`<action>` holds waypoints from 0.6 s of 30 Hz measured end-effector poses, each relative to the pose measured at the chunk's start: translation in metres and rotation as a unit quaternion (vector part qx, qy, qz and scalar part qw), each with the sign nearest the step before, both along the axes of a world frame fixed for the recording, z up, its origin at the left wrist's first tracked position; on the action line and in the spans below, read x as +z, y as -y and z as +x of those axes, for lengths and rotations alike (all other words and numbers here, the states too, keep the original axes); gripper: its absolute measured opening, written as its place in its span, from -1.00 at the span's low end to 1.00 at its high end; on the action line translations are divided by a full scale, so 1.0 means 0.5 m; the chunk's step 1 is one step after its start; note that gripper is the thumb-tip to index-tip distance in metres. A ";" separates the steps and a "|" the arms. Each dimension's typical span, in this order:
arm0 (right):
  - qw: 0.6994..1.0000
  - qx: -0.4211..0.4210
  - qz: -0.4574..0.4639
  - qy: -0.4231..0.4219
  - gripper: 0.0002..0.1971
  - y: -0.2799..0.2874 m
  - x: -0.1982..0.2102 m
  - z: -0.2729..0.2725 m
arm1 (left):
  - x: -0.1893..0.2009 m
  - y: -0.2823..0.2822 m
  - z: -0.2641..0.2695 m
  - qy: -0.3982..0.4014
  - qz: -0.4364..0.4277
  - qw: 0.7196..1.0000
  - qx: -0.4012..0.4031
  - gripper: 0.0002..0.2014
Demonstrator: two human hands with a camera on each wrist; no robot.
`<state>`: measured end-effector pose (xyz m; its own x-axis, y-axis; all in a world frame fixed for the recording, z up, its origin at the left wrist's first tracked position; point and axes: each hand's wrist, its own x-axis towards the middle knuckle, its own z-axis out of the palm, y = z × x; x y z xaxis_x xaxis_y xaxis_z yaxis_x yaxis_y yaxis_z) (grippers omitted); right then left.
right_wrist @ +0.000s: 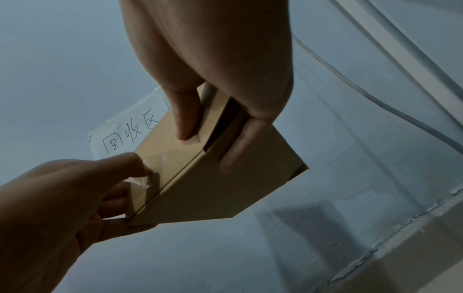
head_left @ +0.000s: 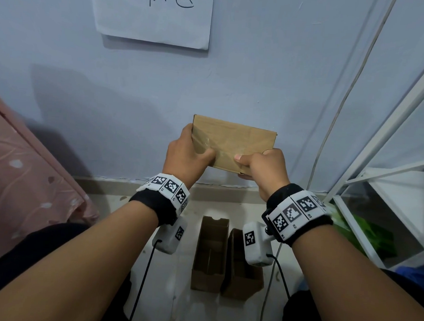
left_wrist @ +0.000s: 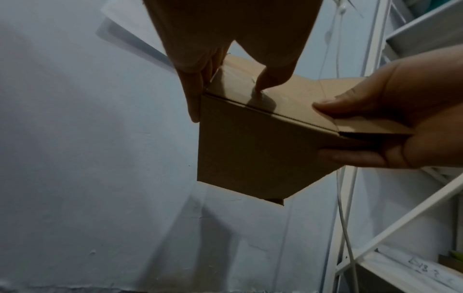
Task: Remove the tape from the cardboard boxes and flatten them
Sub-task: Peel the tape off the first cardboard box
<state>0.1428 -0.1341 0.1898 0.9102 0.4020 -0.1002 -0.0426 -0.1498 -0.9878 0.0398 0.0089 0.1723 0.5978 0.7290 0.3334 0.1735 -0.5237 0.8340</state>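
A small brown cardboard box (head_left: 234,142) is held up in front of the wall by both hands. My left hand (head_left: 186,154) grips its left end, thumb on the near face where clear tape (head_left: 204,142) lies. In the right wrist view the left thumb presses a crinkled bit of that tape (right_wrist: 142,181). My right hand (head_left: 262,168) grips the box's right lower corner, thumb on top and fingers beneath. The left wrist view shows the box (left_wrist: 253,150) from below with the right hand (left_wrist: 400,126) clamped on its open end.
Two open cardboard boxes (head_left: 211,253) (head_left: 243,267) lie on the floor below the hands. A white metal rack (head_left: 388,155) stands at the right, a white cable (head_left: 336,117) runs down the wall, pink fabric (head_left: 21,175) at the left. A paper sign (head_left: 152,12) hangs above.
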 end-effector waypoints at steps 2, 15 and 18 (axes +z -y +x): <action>1.000 -0.005 0.005 -0.006 -0.60 0.000 0.001 0.000 | -0.001 0.000 -0.003 0.000 0.011 1.000 -0.010 -0.50; 1.000 -0.002 -0.006 -0.007 -0.70 0.008 0.006 0.009 | -0.003 -0.014 -0.012 -0.001 -0.012 0.998 -0.068 -0.53; 1.000 0.000 -0.016 -0.006 -0.66 0.011 0.006 0.011 | -0.002 -0.019 -0.015 -0.011 -0.009 0.997 -0.073 -0.51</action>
